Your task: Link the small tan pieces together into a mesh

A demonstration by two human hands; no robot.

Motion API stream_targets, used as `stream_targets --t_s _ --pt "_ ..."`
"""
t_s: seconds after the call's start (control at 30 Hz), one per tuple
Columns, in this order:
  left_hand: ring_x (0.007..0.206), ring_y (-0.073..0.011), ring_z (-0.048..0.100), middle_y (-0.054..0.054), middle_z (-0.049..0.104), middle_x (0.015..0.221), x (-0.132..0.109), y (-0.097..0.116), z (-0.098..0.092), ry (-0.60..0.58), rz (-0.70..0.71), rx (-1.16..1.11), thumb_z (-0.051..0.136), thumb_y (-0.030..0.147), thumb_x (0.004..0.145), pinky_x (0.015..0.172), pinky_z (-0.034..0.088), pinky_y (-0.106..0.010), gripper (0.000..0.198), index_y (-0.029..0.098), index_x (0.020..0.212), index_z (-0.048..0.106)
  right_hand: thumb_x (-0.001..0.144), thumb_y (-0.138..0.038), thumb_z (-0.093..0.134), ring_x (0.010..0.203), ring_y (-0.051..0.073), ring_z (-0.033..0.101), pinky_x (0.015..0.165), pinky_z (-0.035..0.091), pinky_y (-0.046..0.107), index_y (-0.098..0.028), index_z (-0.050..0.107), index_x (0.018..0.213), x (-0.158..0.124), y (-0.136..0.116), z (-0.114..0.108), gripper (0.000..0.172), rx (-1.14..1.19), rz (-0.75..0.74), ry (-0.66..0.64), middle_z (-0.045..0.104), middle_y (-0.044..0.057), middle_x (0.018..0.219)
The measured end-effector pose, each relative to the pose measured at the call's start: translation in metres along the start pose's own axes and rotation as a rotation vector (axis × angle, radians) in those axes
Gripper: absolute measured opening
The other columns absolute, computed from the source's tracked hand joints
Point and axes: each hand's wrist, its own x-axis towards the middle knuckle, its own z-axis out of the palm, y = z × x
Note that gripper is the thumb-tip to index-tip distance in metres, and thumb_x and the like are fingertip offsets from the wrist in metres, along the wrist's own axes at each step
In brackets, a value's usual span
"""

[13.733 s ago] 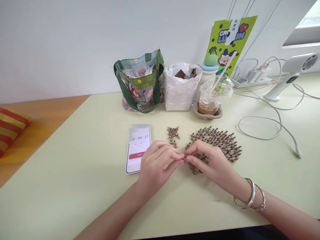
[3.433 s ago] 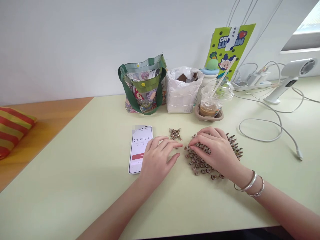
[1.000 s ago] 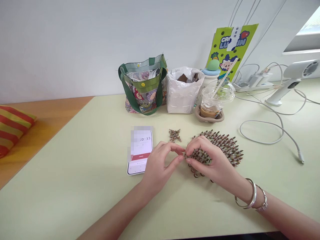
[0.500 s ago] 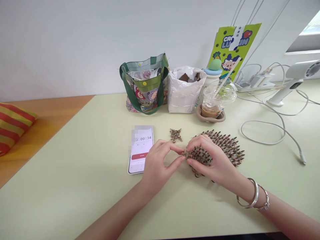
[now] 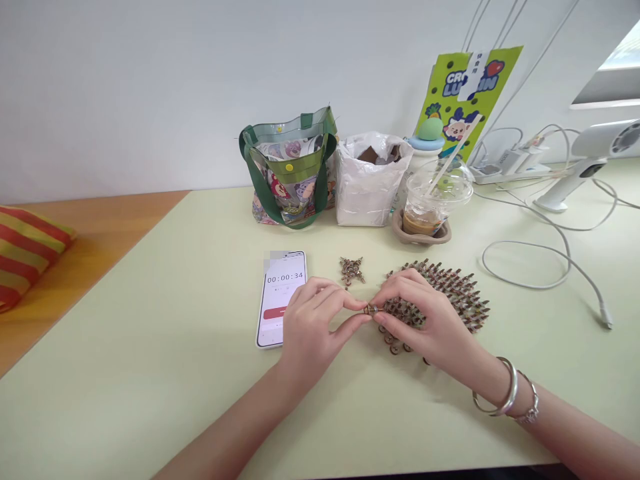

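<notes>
A small brown bolt-like part [image 5: 371, 309] is pinched between the fingertips of both hands, just above the pale green table [image 5: 150, 347]. My left hand [image 5: 315, 327] closes on it from the left, my right hand [image 5: 425, 323] from the right. Under and behind my right hand lies a spread of many similar brown parts [image 5: 450, 293] laid in rows. A little cluster of the same parts [image 5: 352, 270] rests apart, just beyond my fingertips. Two bangles ring my right wrist.
A phone [image 5: 281, 297] showing a timer at 00:00:34 lies left of my left hand. Along the wall stand a green tote bag [image 5: 287, 170], a white bag [image 5: 367, 180], an iced drink cup [image 5: 430, 203], a green paper bag [image 5: 463, 93], and cables [image 5: 545, 263].
Since 3.4 s ago my hands rose from lying flat on the parts and came together pinching one part. Over the last second they have barely moved; the timer went from 33 to 34.
</notes>
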Motion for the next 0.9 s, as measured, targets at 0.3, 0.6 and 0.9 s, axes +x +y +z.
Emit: stream_targets --t_s 0.3,0.6,0.9 --pt "0.081 -0.0172 0.053 0.004 0.066 0.071 -0.0015 0.0008 0.0012 -0.027 -0.007 0.044 0.063 0.031 0.079 0.070 0.041 -0.030 0.011 0.022 0.075 0.059 0.080 -0.022 0.058 0.089 0.022 0.056 0.078 0.041 0.038 -0.024 0.062 0.085 -0.0032 0.0018 0.0007 0.007 -0.257 -0.146 0.131 0.066 0.002 0.077" --pt "0.080 -0.0180 0.054 0.003 0.064 0.067 0.0000 0.0050 0.0000 -0.052 -0.017 0.076 0.059 0.023 0.076 0.071 0.040 -0.032 0.004 0.022 0.072 0.058 0.077 -0.021 0.061 0.088 0.020 0.056 0.079 0.040 0.036 -0.024 0.062 0.084 -0.0034 -0.0017 0.0014 0.007 -0.302 -0.195 0.153 0.066 -0.001 0.074" --pt "0.078 -0.0167 0.054 0.004 0.063 0.066 0.0004 0.0041 -0.0012 -0.028 -0.046 0.062 0.058 0.020 0.074 0.071 0.039 -0.031 0.003 0.021 0.071 0.058 0.076 -0.018 0.062 0.085 0.019 0.057 0.076 0.040 0.034 -0.023 0.061 0.081 -0.0027 0.0019 -0.0031 0.007 -0.330 -0.234 0.246 0.066 -0.001 0.071"
